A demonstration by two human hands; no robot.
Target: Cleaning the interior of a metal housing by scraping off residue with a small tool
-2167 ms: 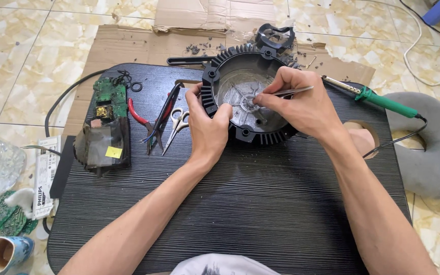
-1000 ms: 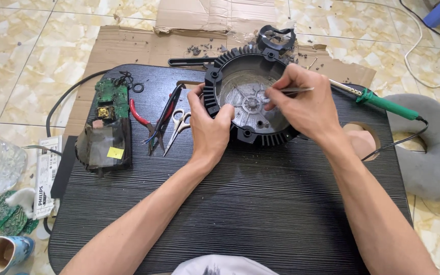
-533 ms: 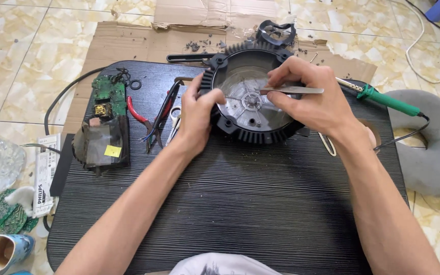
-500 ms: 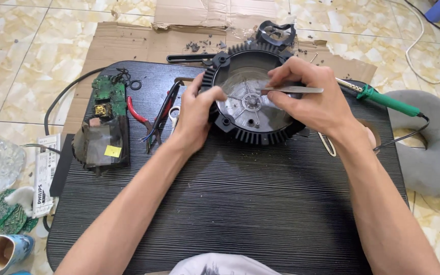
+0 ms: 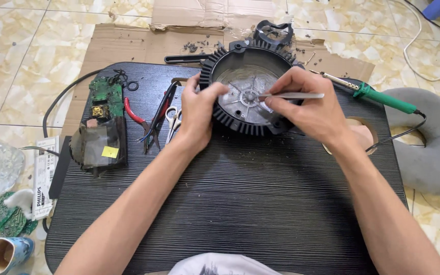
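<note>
- Two forearms reach across the dark worktop.
- Left hand clasps the finned round housing at the worktop's far edge.
- Right hand, fingers pinching metal tweezers, rests inside.
- Small yellow square label on the circuit-board unit, left.

A low black table with a fine ribbed grain fills most of the view, its rounded corners showing at the left. Beyond the fingers, flattened brown cardboard lies under the table's far edge, torn and littered with dark crumbs. The floor is glossy cream tile with yellow marbling and thin grout lines. Right of the fingers, a grey neck cushion rests on the tiles, and a white cable curls past it. Light is even and soft, with faint shadows.
</note>
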